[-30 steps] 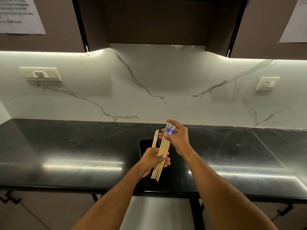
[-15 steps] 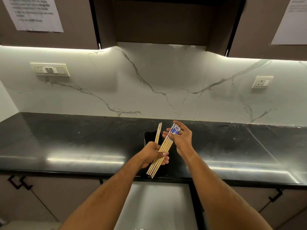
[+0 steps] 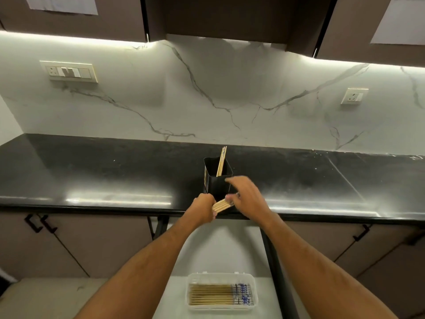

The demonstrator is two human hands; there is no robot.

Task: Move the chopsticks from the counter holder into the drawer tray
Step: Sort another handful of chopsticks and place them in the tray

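Over the counter edge (image 3: 115, 206), both hands' grip, left hand (image 3: 204, 209), right hand (image 3: 247, 195), pinching chopstick bundle (image 3: 222, 205), writing unreadable

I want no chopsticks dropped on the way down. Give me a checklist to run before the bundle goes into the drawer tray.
1. Bundle of chopsticks gripped by left hand: ok.
2. Right hand steadying the decorated end: ok, though blurred.
3. Bundle evenly aligned: cannot tell, ends hidden.
4. Clear tray open below in the drawer: ok.
5. Room in tray beside the chopsticks already laid there: cannot tell.
6. Black holder emptied: not ok, a pair remains.
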